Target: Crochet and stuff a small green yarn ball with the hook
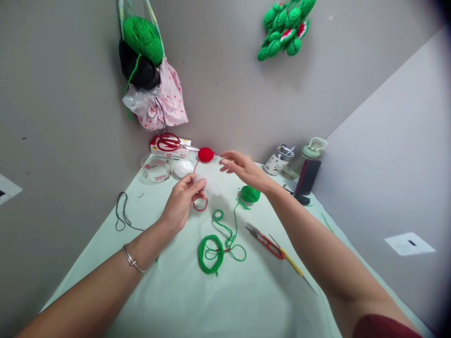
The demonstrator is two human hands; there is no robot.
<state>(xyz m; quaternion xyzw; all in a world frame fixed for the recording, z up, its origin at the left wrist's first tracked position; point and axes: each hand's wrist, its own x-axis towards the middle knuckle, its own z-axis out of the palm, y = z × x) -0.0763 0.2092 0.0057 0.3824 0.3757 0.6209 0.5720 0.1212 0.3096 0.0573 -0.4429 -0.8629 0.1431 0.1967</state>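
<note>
The left hand [182, 201] pinched a white, fibrous, fluffy tuft [213, 185], seemingly steadying it; the right hand [244, 170] hovered nearby, loosely spread.

A gray back wall [218, 89] meets a similar left wall [63, 117] in a corner, while the right wall [387, 164] looks paler. The left wall carries dark specks [24, 138] (little more than dots). There are 2 white panels with dark marks, the left panel [10, 190] cut off by the view's edge, the right panel [410, 251] whole. Soft light leaves blurred shadows [292, 295] on a pale green surface [176, 295] that narrows toward the back.
</note>
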